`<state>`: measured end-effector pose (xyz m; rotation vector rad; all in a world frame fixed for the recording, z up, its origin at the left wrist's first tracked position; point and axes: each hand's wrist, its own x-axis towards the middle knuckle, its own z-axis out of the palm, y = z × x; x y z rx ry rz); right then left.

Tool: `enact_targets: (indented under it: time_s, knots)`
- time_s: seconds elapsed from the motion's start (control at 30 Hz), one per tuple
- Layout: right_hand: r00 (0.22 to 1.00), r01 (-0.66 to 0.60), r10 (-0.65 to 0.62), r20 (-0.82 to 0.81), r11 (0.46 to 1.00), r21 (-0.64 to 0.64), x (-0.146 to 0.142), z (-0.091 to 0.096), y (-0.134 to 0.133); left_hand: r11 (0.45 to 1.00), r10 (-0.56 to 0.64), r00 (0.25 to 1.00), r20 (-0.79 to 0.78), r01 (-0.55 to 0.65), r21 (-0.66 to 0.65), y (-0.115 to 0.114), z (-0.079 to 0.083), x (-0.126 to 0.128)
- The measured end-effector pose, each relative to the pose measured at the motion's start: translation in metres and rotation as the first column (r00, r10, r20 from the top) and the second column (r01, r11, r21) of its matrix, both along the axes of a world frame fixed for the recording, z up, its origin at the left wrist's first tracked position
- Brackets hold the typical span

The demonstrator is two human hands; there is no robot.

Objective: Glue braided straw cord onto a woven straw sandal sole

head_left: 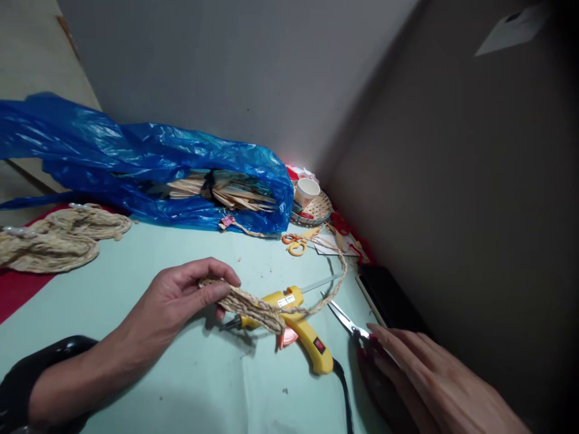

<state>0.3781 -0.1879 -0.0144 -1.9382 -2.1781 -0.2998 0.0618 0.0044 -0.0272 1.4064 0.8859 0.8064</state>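
Note:
My left hand (190, 289) is closed around one end of a flattened coil of braided straw cord (256, 308), pinched between thumb and fingers. From the coil, a loose tail of braid (340, 274) curves right and away across the table. Beneath it lies a yellow hot glue gun (312, 343) with a clear glue stick in its back and a black cable. On the right, my right hand (425, 374) rests over the dark red handles of metal scissors (346, 319), fingers stretched out and its thumb hidden. The scissor blades point away and to the left.
A blue plastic bag (203, 144) with dried straw strips (244, 191) lies at the back. Finished-looking straw pieces with white beads (54, 241) sit left on red cloth. Orange-and-yellow-handled scissors (296, 246), a basket (319, 211) with a cup (307, 191) and a black object (393, 295) are rightward.

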Motion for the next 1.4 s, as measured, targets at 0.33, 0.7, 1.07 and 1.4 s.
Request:
enact_targets:
  time_s: [0.33, 0.7, 1.07, 1.4]
  knots:
    - [0.963, -0.151, 0.117, -0.243, 0.98, -0.128, -0.062, 0.03, 0.075, 0.994, -0.067, 0.998, 0.019, 0.065, 0.085, -0.005, -0.003, -0.002]
    - [0.963, -0.268, 0.22, -0.153, 0.834, -0.482, -0.04, 0.052, 0.103, 0.99, 0.101, 0.995, -0.008, -0.099, 0.098, 0.006, -0.006, 0.003]
    - [0.977, -0.163, 0.171, 0.13, 0.984, -0.071, -0.025, 0.143, 0.176, 0.994, 0.018, 0.997, -0.072, -0.01, 0.107, 0.003, -0.007, 0.005]
    - [0.915, -0.239, 0.246, 0.319, 0.969, -0.06, -0.124, 0.148, 0.285, 0.872, 0.118, 0.987, -0.107, -0.052, 0.486, -0.003, -0.007, 0.0]
